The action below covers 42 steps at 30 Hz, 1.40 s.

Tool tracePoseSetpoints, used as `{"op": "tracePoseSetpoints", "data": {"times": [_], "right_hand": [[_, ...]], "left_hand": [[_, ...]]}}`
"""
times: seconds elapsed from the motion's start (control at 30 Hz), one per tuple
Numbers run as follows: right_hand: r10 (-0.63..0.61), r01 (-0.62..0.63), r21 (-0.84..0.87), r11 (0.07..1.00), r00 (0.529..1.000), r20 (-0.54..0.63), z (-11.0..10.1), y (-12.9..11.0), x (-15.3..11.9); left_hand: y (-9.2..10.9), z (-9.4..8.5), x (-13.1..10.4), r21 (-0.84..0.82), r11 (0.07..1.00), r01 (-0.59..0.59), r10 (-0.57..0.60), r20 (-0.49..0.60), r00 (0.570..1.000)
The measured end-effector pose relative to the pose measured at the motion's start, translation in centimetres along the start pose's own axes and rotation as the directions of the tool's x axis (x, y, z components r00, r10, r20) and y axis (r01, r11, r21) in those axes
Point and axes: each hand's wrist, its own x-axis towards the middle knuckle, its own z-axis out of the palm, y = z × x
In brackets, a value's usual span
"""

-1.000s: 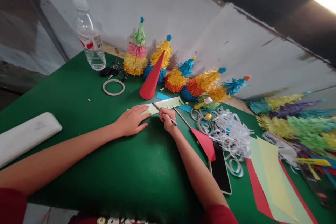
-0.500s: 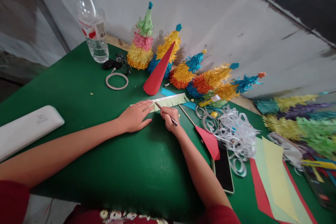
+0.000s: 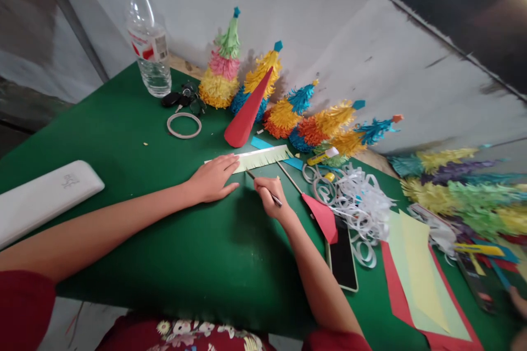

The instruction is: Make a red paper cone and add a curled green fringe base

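My left hand (image 3: 213, 178) lies flat with its fingers stretched over the left part of a pale yellow-green paper strip (image 3: 263, 158), pressing it to the table. Fringe-like slits run along the strip's near edge. My right hand (image 3: 269, 194) is closed around a slim, dark, pen-shaped tool (image 3: 276, 200); whether it is a pen or a craft knife I cannot tell. Its tip points at the strip's near edge. Behind the strip stand a smooth red paper cone (image 3: 248, 112) and a blue paper strip (image 3: 263, 143).
Fringed paper trees (image 3: 222, 74) line the wall. On the green table (image 3: 197, 269) are a water bottle (image 3: 150, 55), keys (image 3: 181, 97), a tape roll (image 3: 184, 125), a white case (image 3: 49, 197), curled white strips (image 3: 362, 197), a phone (image 3: 343, 258) and paper sheets (image 3: 424, 274). Another person's hand (image 3: 517, 301) shows far right.
My right hand has drawn the tool slightly toward me, from over the strip to its near edge. My left hand stays flat. Another person's hand has appeared at the right edge.
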Motion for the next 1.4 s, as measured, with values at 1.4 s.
{"op": "tracePoseSetpoints", "data": {"times": [1.4], "right_hand": [[0.018,-0.018,0.039,0.999,1.000,-0.001,0.2,0.3,-0.8]], "left_hand": [[0.2,0.2,-0.1,0.038,0.997,0.061,-0.060,-0.025,0.998]]}}
